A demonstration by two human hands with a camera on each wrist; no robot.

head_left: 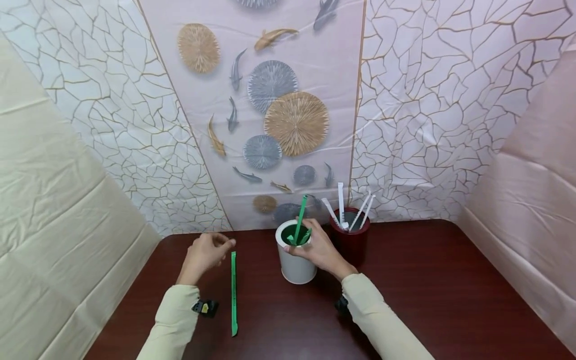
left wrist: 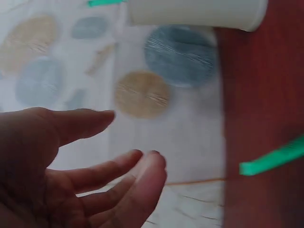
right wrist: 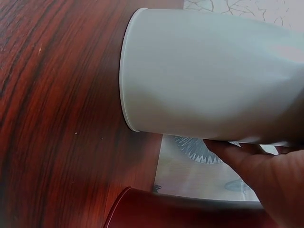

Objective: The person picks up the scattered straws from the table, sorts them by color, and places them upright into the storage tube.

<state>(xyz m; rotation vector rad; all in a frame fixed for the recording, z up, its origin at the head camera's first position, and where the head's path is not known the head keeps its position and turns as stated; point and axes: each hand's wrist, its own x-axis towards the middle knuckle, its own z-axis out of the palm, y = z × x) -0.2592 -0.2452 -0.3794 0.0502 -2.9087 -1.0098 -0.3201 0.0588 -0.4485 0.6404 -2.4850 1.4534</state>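
Observation:
My right hand (head_left: 320, 249) holds the white cup (head_left: 297, 267) near its rim, thumb at the front and fingers around the right side. In the right wrist view, the fingers (right wrist: 237, 154) lie along the cup's wall. Inside it a slim green wrapped stick (head_left: 301, 215) leans upright, with more green pieces low beside it. On the table to the left lies another long green wrapped stick (head_left: 234, 295). Just above its far end, my left hand (head_left: 208, 254) hovers with fingers loosely bent. The left wrist view shows nothing between that hand's thumb and fingers.
A dark red cup (head_left: 351, 247) with several white wrapped sticks (head_left: 341, 200) stands close behind my right hand. Patterned cloth (head_left: 297, 125) rises at the back edge of the dark wooden table (head_left: 427, 290). Plain cloth walls (head_left: 58, 225) flank both sides.

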